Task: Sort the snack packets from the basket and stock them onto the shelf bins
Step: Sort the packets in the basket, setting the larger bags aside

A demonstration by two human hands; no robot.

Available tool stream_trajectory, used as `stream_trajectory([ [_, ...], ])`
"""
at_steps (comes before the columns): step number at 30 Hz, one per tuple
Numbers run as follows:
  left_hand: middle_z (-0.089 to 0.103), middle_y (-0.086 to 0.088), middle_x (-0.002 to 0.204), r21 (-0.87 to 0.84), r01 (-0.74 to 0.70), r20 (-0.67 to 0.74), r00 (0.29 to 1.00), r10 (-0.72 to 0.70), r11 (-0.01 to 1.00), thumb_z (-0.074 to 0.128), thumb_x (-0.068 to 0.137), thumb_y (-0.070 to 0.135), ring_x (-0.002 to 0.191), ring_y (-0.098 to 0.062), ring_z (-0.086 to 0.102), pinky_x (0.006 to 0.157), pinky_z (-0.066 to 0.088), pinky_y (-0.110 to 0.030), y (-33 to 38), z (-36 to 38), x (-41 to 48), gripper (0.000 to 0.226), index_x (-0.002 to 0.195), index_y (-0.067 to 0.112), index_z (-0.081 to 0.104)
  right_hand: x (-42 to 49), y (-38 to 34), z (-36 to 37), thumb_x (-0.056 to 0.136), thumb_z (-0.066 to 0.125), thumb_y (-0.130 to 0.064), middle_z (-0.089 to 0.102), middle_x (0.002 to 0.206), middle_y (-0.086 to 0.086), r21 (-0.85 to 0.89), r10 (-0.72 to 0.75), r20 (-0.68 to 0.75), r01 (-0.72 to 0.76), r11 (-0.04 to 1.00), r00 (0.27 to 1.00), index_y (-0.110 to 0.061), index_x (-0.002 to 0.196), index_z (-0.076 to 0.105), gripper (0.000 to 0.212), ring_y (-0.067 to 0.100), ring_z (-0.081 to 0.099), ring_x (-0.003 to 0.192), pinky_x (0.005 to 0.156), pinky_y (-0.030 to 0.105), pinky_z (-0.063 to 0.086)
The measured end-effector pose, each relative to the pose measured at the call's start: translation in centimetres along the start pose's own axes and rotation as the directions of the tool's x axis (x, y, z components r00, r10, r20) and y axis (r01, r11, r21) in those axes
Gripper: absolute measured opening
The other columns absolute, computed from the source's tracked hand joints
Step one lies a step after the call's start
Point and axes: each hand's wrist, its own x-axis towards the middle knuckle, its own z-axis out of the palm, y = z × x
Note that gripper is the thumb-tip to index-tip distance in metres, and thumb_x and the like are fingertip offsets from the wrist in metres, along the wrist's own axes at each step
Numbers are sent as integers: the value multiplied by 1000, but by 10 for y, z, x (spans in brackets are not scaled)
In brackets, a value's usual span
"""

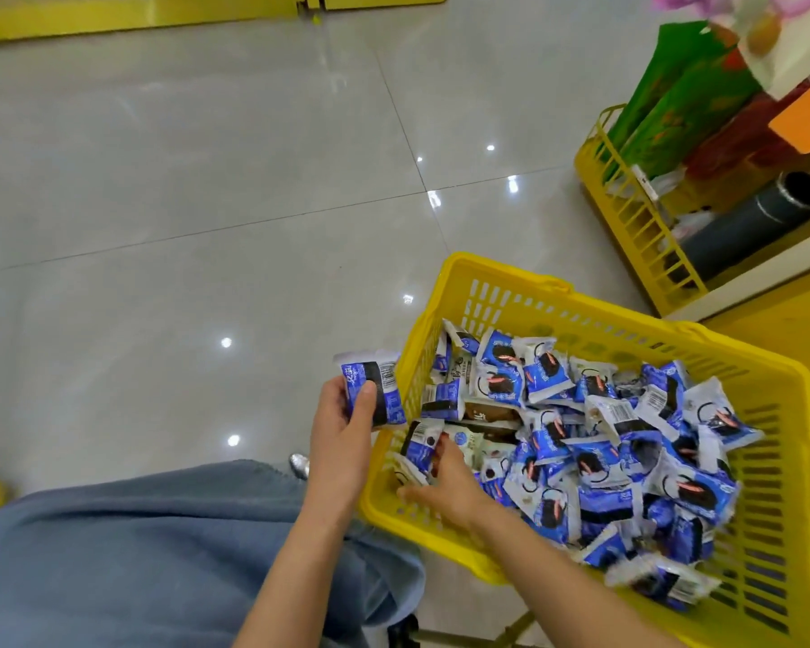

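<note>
left hand [342,441]: curled round a small stack of blue-and-white packets [375,390], thumb across the front, stack upright just outside the left wall of the basket [501,292].
right hand [450,488]: inside the near-left corner of the basket, fingers [440,453] buried among the wrappers, thumb splayed left; grip or mere touch, cannot tell.
tilted packet [421,444]: against the right fingertips, just ahead and left of them, long axis running away from the body, barcode face up; far nearer the right hand than the left.
snack packets [595,441]: heaped loose to the right and beyond, across most of the basket.
labels: barcodes on the held stack and several others; white script on blue, unreadable; dark sandwich-biscuit picture; a brown packet [492,413] with a large unreadable character.
shelf bin [627,217]: yellow, far right, well apart, holding green bags.
likely step: gathering matching packets into the left hand.
</note>
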Motion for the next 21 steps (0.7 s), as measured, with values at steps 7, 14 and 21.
stream_trajectory([
  [7, 65, 6, 94, -3, 8, -12, 1000, -8, 1000, 47, 95, 22, 82, -5, 66, 62, 51, -13, -1, 0, 5, 10, 91, 29, 53, 31, -4, 7, 67, 83, -23, 54, 126, 12, -91, 151, -57, -156, 984, 987, -6, 129, 42, 76, 27, 53, 116, 99, 42, 45],
  [14, 64, 7, 97, 3, 16, -21, 1000, -16, 1000, 46, 96, 23, 87, -6, 65, 64, 51, -13, 0, 2, 6, 11, 92, 31, 52, 30, 8, 7, 86, 65, -14, 57, 122, 12, 19, 81, -117, -79, 997, 990, -8, 120, 42, 41, 16, 54, 102, 87, 27, 46],
  [21, 65, 4, 99, 1, -20, -31, 999, 20, 1000, 46, 96, 21, 88, -8, 65, 66, 53, -16, 7, 5, -1, 12, 93, 30, 52, 15, 4, -25, 92, 55, -13, 57, 110, 7, 175, 142, -69, -128, 976, 988, -11, 117, 51, 26, 14, 60, 89, 65, 26, 57],
])
